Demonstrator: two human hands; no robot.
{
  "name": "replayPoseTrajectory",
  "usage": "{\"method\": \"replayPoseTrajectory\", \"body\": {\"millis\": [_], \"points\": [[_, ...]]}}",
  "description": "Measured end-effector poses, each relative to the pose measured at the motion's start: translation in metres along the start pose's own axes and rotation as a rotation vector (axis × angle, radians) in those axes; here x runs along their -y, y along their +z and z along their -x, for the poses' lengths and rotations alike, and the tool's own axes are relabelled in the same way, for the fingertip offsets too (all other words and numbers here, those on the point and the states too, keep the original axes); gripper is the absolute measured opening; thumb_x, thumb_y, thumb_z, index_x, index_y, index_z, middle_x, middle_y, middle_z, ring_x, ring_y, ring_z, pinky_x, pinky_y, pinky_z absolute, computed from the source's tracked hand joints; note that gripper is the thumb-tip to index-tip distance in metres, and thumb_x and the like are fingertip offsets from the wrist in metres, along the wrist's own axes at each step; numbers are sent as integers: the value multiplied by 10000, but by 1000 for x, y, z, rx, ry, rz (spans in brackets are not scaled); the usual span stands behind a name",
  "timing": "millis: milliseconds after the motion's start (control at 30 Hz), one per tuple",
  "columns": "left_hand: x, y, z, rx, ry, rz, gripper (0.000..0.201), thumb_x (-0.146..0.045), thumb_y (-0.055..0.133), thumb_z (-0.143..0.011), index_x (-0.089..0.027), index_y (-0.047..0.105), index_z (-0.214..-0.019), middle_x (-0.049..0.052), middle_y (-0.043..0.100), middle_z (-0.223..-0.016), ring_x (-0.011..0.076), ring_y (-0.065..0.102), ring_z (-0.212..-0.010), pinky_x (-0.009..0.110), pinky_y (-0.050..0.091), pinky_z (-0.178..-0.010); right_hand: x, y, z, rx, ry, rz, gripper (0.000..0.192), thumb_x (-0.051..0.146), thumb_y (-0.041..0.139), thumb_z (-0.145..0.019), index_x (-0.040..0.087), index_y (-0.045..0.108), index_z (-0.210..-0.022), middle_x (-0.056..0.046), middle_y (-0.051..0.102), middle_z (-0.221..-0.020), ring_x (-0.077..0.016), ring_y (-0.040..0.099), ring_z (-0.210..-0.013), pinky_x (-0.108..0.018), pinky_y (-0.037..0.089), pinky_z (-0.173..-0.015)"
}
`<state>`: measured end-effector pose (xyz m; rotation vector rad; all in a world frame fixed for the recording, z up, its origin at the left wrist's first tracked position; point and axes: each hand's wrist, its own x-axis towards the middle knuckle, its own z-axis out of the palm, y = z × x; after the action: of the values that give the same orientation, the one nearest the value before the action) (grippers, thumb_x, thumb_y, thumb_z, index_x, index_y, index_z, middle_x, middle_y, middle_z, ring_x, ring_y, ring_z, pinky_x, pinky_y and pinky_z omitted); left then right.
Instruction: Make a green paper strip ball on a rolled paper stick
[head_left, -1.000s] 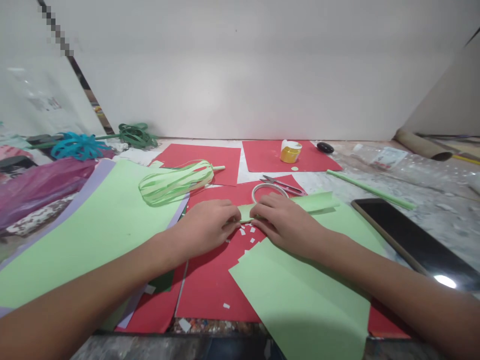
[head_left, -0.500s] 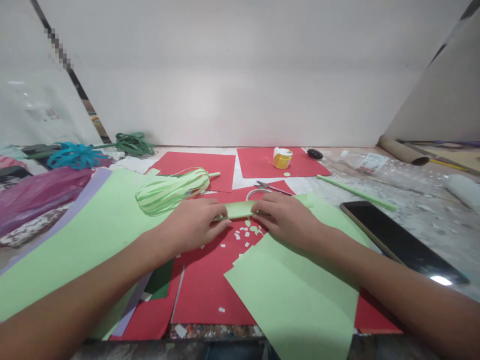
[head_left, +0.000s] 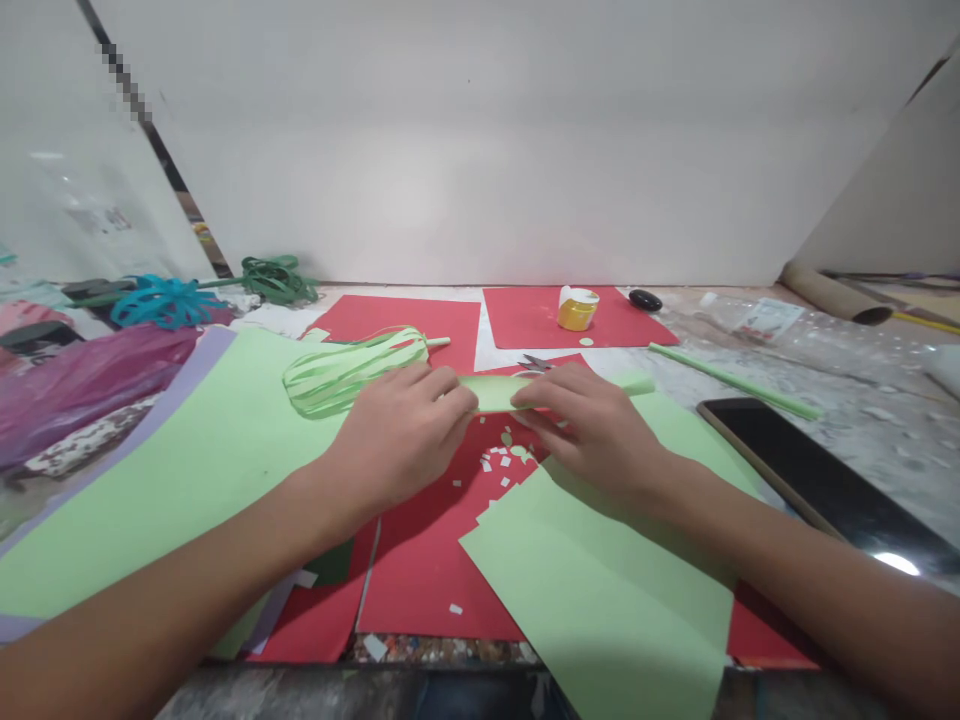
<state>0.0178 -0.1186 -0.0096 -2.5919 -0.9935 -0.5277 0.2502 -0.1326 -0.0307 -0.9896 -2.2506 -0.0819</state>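
A folded green strip is pinched at both ends, by the left hand and the right hand, just above the red sheet. White scraps lie beneath. Scissors are partly hidden behind the strip.

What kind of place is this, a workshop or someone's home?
Most likely a home paper-craft table: coloured paper sheets cover it, with small scissors, a jar of yellow glue and a finished fringed paper piece. Both hands hold a folded green strip.
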Motion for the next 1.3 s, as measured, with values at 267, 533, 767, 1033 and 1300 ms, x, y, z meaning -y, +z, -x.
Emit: {"method": "replayPoseTrajectory", "body": {"millis": [267, 533, 767, 1033, 1300], "points": [[-1, 7, 2, 175, 10, -27, 203, -162, 438, -926, -175, 637, -888, 60, 635, -817, 216, 590, -806, 319, 410, -684, -1, 11, 4, 156, 65, 43, 121, 161, 528, -898, 194, 644, -893, -75, 676, -908, -208, 581, -846, -322, 439, -711], [0, 27, 5, 291, 30, 109, 211, -186, 448, -920, -204, 658, -917, 41, 639, -842, 197, 598, -763, 281, 350, -573, 2, 12, 3, 275, 48, 72, 187, 170, 481, -932, 166, 665, -894, -72, 651, -851, -201, 541, -802, -326, 417, -692], [0, 10, 1, 397, -33, 226, 220, -209, 436, -921, -209, 640, -839, 15, 662, -781, 173, 591, -667, 280, 307, -539, -4, 11, 6, 279, 39, 134, 206, 237, 493, -950, 172, 667, -861, -87, 626, -904, -219, 546, -878, -359, 430, -767], [5, 13, -1, 450, -52, 309, 437, -452, 420, -967, -190, 585, -658, 16, 606, -663, 159, 536, -609, 281, 304, -545, 0, 8, 5, 242, 39, 150, 194, 239, 531, -936, 192, 682, -824, -80, 628, -869, -266, 553, -1012, -420, 421, -866], [-4, 24, 5, 254, 18, 349, 208, -247, 483, -941, -212, 688, -945, 29, 646, -900, 158, 602, -803, 264, 409, -679, 0, 2, 5, 310, 76, 129, 193, 242, 516, -925, 195, 674, -823, -75, 629, -864, -238, 572, -895, -356, 429, -720]]}}
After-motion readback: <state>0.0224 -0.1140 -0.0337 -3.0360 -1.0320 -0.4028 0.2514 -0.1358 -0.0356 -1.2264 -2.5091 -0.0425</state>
